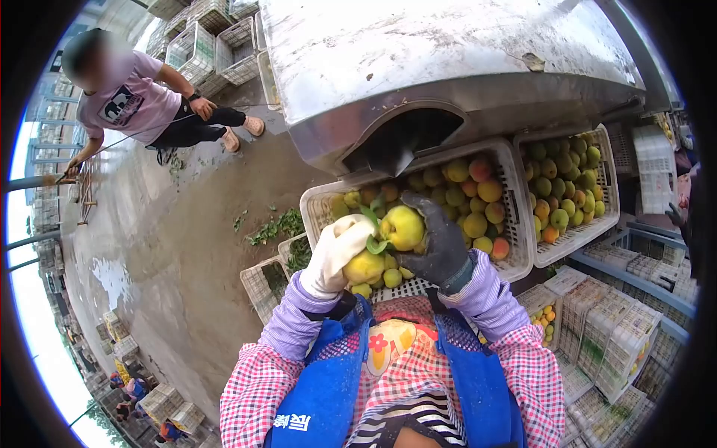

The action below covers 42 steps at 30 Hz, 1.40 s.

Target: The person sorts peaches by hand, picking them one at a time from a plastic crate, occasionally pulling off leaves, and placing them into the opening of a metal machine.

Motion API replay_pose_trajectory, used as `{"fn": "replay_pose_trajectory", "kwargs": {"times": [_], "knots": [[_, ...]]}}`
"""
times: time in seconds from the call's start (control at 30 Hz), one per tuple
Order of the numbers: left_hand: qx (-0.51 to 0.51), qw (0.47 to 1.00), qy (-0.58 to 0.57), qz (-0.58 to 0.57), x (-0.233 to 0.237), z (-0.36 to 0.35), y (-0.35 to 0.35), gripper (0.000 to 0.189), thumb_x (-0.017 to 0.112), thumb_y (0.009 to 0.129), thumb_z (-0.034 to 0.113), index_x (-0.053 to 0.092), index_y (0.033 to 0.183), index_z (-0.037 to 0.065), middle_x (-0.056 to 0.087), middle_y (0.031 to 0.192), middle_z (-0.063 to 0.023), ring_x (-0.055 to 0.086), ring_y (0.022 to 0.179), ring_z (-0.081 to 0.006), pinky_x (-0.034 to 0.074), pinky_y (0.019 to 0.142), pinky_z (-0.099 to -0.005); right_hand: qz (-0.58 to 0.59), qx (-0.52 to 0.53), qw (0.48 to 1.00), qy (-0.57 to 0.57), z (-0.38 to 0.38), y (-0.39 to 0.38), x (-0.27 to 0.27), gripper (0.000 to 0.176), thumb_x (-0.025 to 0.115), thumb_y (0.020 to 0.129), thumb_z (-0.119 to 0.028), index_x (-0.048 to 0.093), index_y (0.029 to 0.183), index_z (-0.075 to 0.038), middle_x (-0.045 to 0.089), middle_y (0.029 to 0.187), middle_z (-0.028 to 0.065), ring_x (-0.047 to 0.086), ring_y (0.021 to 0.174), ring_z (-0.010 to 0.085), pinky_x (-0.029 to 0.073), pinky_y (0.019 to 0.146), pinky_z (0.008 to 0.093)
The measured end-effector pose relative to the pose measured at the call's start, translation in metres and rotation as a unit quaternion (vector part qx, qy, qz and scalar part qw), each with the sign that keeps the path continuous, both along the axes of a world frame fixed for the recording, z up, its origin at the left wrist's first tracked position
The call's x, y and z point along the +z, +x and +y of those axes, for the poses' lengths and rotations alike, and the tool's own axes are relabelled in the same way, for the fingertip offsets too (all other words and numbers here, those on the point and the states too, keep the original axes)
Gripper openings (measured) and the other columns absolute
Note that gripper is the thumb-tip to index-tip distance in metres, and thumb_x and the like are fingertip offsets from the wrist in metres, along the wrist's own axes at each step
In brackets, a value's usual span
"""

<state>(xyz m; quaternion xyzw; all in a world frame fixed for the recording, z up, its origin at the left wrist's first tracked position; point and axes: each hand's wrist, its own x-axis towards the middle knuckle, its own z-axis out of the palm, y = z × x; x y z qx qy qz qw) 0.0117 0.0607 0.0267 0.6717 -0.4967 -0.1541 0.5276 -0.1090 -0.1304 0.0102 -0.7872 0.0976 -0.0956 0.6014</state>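
Observation:
In a dark glove, my right hand (439,243) is closed around a large yellow-green fruit (403,228), round and smooth-skinned. My left hand (334,257), in a white glove, is curled at a second yellow fruit (364,267) just below and left of it. Green leaves (376,245) stick out between the two hands; which fruit they belong to is hidden. Both hands are over the near side of a white plastic crate (520,216) filled with green, yellow and reddish fruit (489,190). Smaller green fruit (392,278) lies below my hands.
A metal machine with a dark chute opening (418,127) overhangs the crate's far side. Another full crate (571,250) stands to the right. Stacked crates (597,340) fill the lower right. Loose leaves (278,226) lie on the wet floor. A person (131,101) stands at upper left.

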Motion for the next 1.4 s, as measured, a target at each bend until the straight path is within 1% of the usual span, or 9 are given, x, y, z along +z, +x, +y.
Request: {"fn": "replay_pose_trajectory", "kwargs": {"times": [0.1, 0.2, 0.43, 0.63, 0.73, 0.97, 1.03, 1.27, 1.4], "knots": [[0.08, 0.988, -0.067, 0.116, -0.017, -0.003, 0.006, 0.024, 0.054, 0.099, 0.015, 0.062, 0.111, -0.004, 0.068, 0.106, -0.0186, 0.068, 0.096, -0.0298, 0.055, 0.086, -0.0382, -0.086, -0.06, 0.99, -0.094, -0.006, 0.027, 0.004, 0.072, 0.089, 0.071, -0.033, 0.061, 0.13, -0.005, 0.059, 0.13, 0.0208, 0.062, 0.117, 0.0364, 0.054, 0.097, 0.0444], [0.156, 0.741, -0.083, 0.648, -0.014, -0.003, -0.009, 0.042, 0.048, 0.107, 0.035, 0.063, 0.124, 0.0, 0.07, 0.112, -0.0149, 0.068, 0.101, -0.0236, 0.057, 0.088, -0.0375, -0.177, -0.138, 0.924, -0.308, -0.026, 0.081, -0.043, 0.073, 0.086, 0.072, -0.034, 0.058, 0.132, -0.003, 0.059, 0.127, 0.0231, 0.061, 0.111, 0.0409, 0.052, 0.096, 0.0494], [0.203, 0.63, -0.183, 0.727, -0.034, -0.008, -0.017, 0.038, 0.052, 0.107, 0.033, 0.059, 0.128, 0.001, 0.067, 0.12, -0.0167, 0.066, 0.113, -0.0306, 0.057, 0.094, -0.0455, -0.104, -0.13, 0.909, -0.381, -0.02, 0.118, -0.065, 0.077, 0.085, 0.075, -0.042, 0.055, 0.135, -0.003, 0.059, 0.128, 0.0236, 0.057, 0.12, 0.0439, 0.048, 0.101, 0.0521], [0.105, 0.657, -0.231, 0.71, -0.037, -0.009, -0.014, 0.04, 0.048, 0.108, 0.027, 0.053, 0.139, 0.002, 0.059, 0.139, -0.0156, 0.06, 0.125, -0.0298, 0.049, 0.107, -0.0493, -0.033, -0.041, 0.998, -0.013, -0.031, 0.114, -0.004, 0.077, 0.085, 0.072, -0.05, 0.06, 0.131, -0.007, 0.062, 0.128, 0.0224, 0.059, 0.119, 0.0429, 0.049, 0.098, 0.0533], [0.145, 0.684, -0.21, 0.683, -0.035, -0.012, -0.018, 0.039, 0.052, 0.106, 0.024, 0.053, 0.138, 0.002, 0.061, 0.134, -0.0127, 0.061, 0.121, -0.0279, 0.05, 0.104, -0.0459, -0.131, 0.021, 0.943, -0.306, -0.016, 0.059, 0.002, 0.104, 0.082, 0.069, -0.065, 0.049, 0.146, -0.003, 0.053, 0.143, 0.0228, 0.052, 0.13, 0.0425, 0.041, 0.111, 0.0511], [0.236, 0.861, -0.141, 0.428, -0.054, -0.028, -0.027, 0.045, 0.056, 0.105, 0.042, 0.06, 0.134, 0.008, 0.061, 0.136, -0.0085, 0.058, 0.125, -0.0231, 0.048, 0.107, -0.0433, -0.148, -0.121, 0.943, -0.274, 0.009, 0.054, -0.032, 0.076, 0.083, 0.075, -0.04, 0.055, 0.134, -0.003, 0.055, 0.137, 0.022, 0.055, 0.123, 0.044, 0.045, 0.105, 0.0521], [0.246, 0.708, -0.157, 0.643, -0.033, -0.021, -0.024, 0.051, 0.055, 0.104, 0.047, 0.06, 0.135, 0.008, 0.06, 0.136, -0.008, 0.058, 0.124, -0.0232, 0.047, 0.107, -0.0437, -0.17, -0.147, 0.905, -0.361, -0.005, 0.08, -0.035, 0.07, 0.081, 0.077, -0.038, 0.056, 0.132, -0.004, 0.06, 0.127, 0.0208, 0.059, 0.116, 0.0418, 0.047, 0.1, 0.0519], [0.308, 0.743, -0.099, 0.586, -0.061, -0.005, -0.027, 0.067, 0.056, 0.099, 0.054, 0.051, 0.146, 0.007, 0.053, 0.146, -0.0129, 0.049, 0.134, -0.0289, 0.04, 0.109, -0.0483, -0.087, 0.02, 0.875, -0.476, -0.05, 0.148, -0.094, 0.054, 0.073, 0.088, -0.038, 0.061, 0.128, -0.003, 0.063, 0.121, 0.0204, 0.062, 0.109, 0.0418, 0.048, 0.096, 0.0539], [0.343, 0.803, -0.071, 0.483, -0.066, 0.018, -0.032, 0.043, 0.05, 0.107, 0.027, 0.05, 0.142, 0.003, 0.058, 0.129, -0.0078, 0.057, 0.112, -0.0181, 0.045, 0.101, -0.0307, -0.043, 0.029, 0.92, -0.388, -0.015, 0.096, 0.026, 0.047, 0.064, 0.096, -0.038, 0.062, 0.127, -0.003, 0.066, 0.11, 0.0172, 0.065, 0.105, 0.0337, 0.051, 0.089, 0.0493]]}}
